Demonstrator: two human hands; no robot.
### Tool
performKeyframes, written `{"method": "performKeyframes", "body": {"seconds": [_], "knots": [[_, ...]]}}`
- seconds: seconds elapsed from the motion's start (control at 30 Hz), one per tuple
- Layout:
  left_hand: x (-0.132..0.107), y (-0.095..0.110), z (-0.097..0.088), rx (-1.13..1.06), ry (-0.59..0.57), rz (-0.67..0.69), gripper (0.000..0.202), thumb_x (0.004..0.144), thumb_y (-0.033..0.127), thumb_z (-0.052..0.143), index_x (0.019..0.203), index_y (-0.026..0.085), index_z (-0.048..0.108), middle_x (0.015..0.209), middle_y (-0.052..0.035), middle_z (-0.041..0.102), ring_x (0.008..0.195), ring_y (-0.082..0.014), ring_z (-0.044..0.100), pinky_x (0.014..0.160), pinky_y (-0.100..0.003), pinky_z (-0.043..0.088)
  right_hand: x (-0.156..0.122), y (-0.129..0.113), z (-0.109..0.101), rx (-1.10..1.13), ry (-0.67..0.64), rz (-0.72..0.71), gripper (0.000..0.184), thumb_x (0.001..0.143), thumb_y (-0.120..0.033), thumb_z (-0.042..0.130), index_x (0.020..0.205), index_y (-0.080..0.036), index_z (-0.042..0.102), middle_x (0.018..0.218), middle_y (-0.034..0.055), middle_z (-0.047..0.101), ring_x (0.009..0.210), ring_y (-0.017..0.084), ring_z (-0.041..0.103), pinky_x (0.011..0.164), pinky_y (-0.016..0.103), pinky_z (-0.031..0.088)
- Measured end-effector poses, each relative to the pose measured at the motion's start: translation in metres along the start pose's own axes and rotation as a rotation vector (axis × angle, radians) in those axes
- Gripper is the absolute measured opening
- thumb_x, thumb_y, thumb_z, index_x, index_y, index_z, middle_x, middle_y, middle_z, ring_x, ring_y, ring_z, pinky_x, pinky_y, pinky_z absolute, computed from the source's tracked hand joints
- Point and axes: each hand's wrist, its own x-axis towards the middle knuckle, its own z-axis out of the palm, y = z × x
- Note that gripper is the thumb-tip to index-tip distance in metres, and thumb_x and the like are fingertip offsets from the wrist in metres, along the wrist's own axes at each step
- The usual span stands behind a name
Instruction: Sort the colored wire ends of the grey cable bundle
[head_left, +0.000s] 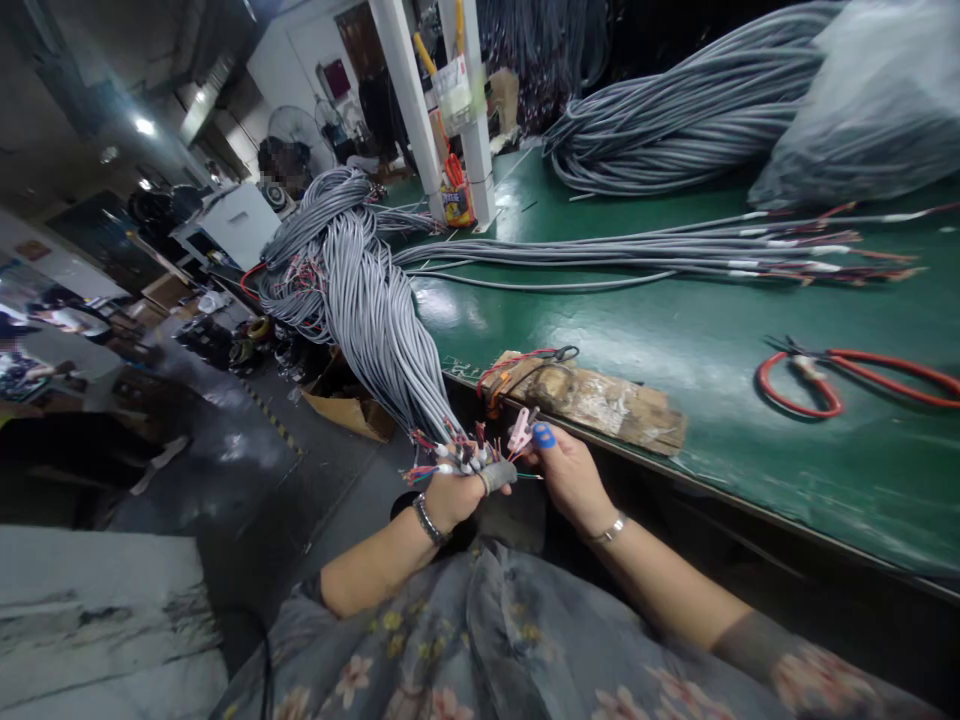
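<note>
My left hand [456,500], its thumb wrapped in grey tape, is closed around the ends of a thick bundle of grey cables [390,330]. Thin coloured wires [427,468] and white sleeves stick out above its fingers. Close by on the right, my right hand [571,475] is closed in a pinch, with a blue cover [544,435] on one finger. Between its fingertips is a small pink clip-like tool [519,430], near the wires at the left thumb. The tool's exact kind is too small to make out.
A worn wooden board [600,400] lies along the edge of the green table [720,340]. Red-handled pliers [802,385] rest at the right. Grey cables [570,255] stretch across behind, with a large coil [675,120] beyond. An open cardboard box [349,405] stands below the hanging bundle.
</note>
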Motion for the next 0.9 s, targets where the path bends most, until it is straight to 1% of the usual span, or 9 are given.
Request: {"method": "performKeyframes", "body": {"seconds": [0.03,0.1,0.23,0.3,0.43,0.6,0.67,0.77,0.9], "knots": [[0.001,0.001,0.002,-0.015,0.006,-0.001,0.04,0.068,0.056,0.068,0.055,0.018,0.064,0.054,-0.0029,0.064,0.058,-0.0164,0.059,0.068,-0.03,0.049,0.0,0.001,0.002,-0.016,0.032,-0.03,0.044,0.069,-0.064,0.067,0.059,-0.021,0.067,0.053,0.0003,0.055,0.053,0.015,0.045,0.054,0.029,0.041],[0.003,0.002,0.004,-0.029,0.021,-0.002,0.042,0.067,0.057,0.068,0.053,0.018,0.063,0.053,-0.0026,0.063,0.056,-0.016,0.058,0.068,-0.031,0.048,0.001,0.003,0.005,0.067,0.02,0.003,0.046,0.069,-0.067,0.065,0.063,-0.022,0.068,0.056,0.0008,0.057,0.054,0.016,0.048,0.054,0.03,0.043],[0.005,0.002,0.007,-0.044,0.045,0.016,0.042,0.065,0.058,0.07,0.052,0.018,0.063,0.051,-0.002,0.062,0.055,-0.0157,0.057,0.07,-0.032,0.049,0.004,0.003,0.011,0.388,-0.174,0.259,0.05,0.063,-0.067,0.071,0.084,-0.021,0.07,0.067,0.0018,0.064,0.055,0.018,0.055,0.045,0.031,0.047],[0.006,0.001,0.008,-0.063,0.047,0.012,0.042,0.065,0.058,0.07,0.052,0.018,0.062,0.05,-0.0019,0.061,0.054,-0.0159,0.058,0.069,-0.033,0.05,0.006,0.002,0.013,0.476,-0.209,0.33,0.051,0.059,-0.064,0.076,0.087,-0.021,0.07,0.068,0.0011,0.065,0.052,0.017,0.055,0.039,0.03,0.047],[0.005,-0.004,0.007,-0.028,0.037,-0.005,0.041,0.068,0.054,0.068,0.051,0.018,0.06,0.052,-0.0025,0.062,0.056,-0.0171,0.06,0.068,-0.033,0.05,0.007,0.0,0.015,0.52,-0.199,0.336,0.043,0.061,-0.058,0.078,0.081,-0.021,0.07,0.064,-0.0001,0.064,0.051,0.017,0.056,0.036,0.029,0.047],[0.004,-0.007,0.003,0.102,-0.005,-0.005,0.037,0.074,0.049,0.065,0.052,0.019,0.06,0.058,-0.0026,0.066,0.064,-0.0185,0.063,0.08,-0.036,0.049,0.006,0.001,0.013,0.531,-0.195,0.364,0.044,0.057,-0.061,0.078,0.079,-0.023,0.071,0.064,0.0008,0.066,0.054,0.018,0.058,0.037,0.028,0.046],[0.003,-0.006,0.001,0.123,-0.028,0.018,0.039,0.076,0.05,0.063,0.052,0.02,0.059,0.059,-0.0025,0.066,0.066,-0.0188,0.063,0.084,-0.036,0.048,0.005,0.002,0.01,0.543,-0.173,0.369,0.047,0.056,-0.063,0.078,0.08,-0.023,0.072,0.07,0.0012,0.069,0.057,0.018,0.06,0.043,0.029,0.049],[-0.001,-0.005,-0.003,0.116,-0.05,0.046,0.04,0.078,0.051,0.061,0.054,0.019,0.06,0.058,-0.0024,0.065,0.066,-0.0181,0.063,0.082,-0.035,0.049,0.005,0.002,0.007,0.562,-0.172,0.372,0.048,0.057,-0.064,0.076,0.08,-0.023,0.073,0.078,0.0018,0.073,0.063,0.016,0.062,0.055,0.029,0.054],[-0.008,-0.012,-0.009,0.127,-0.052,0.041,0.034,0.079,0.048,0.061,0.062,0.019,0.065,0.061,-0.0019,0.066,0.066,-0.017,0.062,0.074,-0.031,0.049,0.003,0.001,0.004,0.566,-0.202,0.352,0.037,0.065,-0.055,0.077,0.083,-0.023,0.074,0.08,0.0012,0.073,0.066,0.014,0.062,0.062,0.026,0.053]]}}
